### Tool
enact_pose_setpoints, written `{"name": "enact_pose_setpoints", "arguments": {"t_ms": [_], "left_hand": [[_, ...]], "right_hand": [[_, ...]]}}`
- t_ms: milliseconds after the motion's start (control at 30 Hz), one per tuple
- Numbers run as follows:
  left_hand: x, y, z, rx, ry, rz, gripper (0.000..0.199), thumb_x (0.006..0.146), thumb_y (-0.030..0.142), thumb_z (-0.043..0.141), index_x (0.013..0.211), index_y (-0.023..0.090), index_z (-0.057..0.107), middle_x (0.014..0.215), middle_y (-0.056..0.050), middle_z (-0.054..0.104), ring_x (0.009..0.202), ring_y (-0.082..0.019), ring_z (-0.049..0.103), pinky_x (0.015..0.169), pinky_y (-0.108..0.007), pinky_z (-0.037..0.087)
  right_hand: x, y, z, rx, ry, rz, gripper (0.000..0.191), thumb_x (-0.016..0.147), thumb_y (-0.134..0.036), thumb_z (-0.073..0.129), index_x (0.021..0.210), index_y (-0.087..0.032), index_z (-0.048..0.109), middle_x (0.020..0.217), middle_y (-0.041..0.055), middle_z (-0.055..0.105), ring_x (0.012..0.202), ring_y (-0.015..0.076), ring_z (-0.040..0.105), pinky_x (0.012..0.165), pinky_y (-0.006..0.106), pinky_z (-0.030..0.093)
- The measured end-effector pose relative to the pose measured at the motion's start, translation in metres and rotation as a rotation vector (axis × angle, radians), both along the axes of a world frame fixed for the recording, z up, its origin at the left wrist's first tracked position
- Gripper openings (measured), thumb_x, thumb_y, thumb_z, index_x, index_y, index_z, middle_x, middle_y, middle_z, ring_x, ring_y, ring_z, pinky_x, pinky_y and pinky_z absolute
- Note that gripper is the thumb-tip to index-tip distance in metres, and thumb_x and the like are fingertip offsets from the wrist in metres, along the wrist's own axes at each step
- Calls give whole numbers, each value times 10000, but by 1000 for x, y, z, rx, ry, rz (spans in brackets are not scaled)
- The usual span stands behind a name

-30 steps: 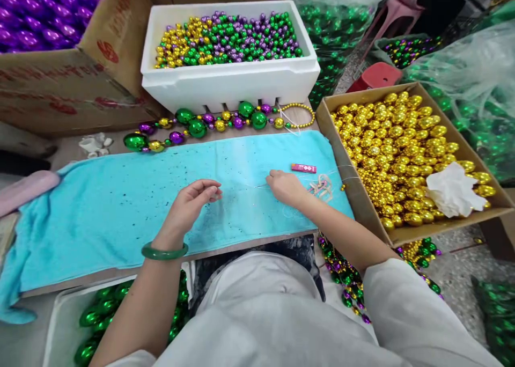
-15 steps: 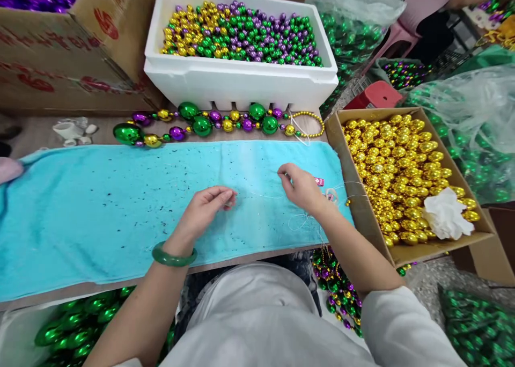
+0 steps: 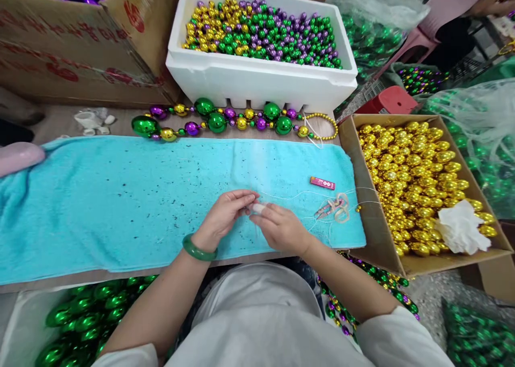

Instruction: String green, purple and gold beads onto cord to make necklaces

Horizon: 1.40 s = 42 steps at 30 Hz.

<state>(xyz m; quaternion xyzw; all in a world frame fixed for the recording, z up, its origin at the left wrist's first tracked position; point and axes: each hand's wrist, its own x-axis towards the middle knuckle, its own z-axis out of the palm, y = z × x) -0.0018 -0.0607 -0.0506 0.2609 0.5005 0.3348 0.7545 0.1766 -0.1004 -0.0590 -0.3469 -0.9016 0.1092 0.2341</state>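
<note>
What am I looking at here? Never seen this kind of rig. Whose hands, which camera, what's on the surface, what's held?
No robot: these are a person's bare hands, seen from a camera worn on the head, looking forward and down. One view only.

The left hand, with a green bangle, and the right hand meet over a blue towel. Something small and whitish is between them, too blurred to name.

On the towel lie scissors and a small pink packet. Behind it are a bead string and a white foam box of small beads; to the right, a carton of gold beads.
</note>
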Motion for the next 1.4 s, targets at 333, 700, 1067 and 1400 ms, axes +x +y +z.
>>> {"name": "enact_pose_setpoints", "arguments": {"t_ms": [333,700,1067,1400], "left_hand": [[-3,-4,13,205,215,20,368,649,450,773,885,170,738,766,-57,706,726,-165,630,603,-265,487],[3,-8,22,297,333,-12,400,715,458,727,1000,177,716,763,-45,698,750,-172,635,620,-269,494],[33,-14,17,362,358,-116,373,763,412,662,1044,172,708,765,-39,689,742,-158,632,624,-248,503],[40,-20,11,419,374,-170,329,807,384,627,1041,168,710,774,-36,702,713,-139,614,619,-237,490]], "right_hand": [[4,28,-7,-480,-252,-638,199,912,-243,495,1006,-185,661,1046,110,621,987,236,579,776,312,475],[12,41,-7,-656,194,-724,129,839,-216,504,835,-187,630,855,45,652,756,163,597,696,273,455],[9,39,55,-788,955,-712,185,707,-367,633,686,-188,595,492,-66,431,468,80,357,459,228,301],[11,35,62,-1065,1264,-666,134,621,-247,649,635,-178,535,813,22,659,768,166,648,622,280,543]]}}
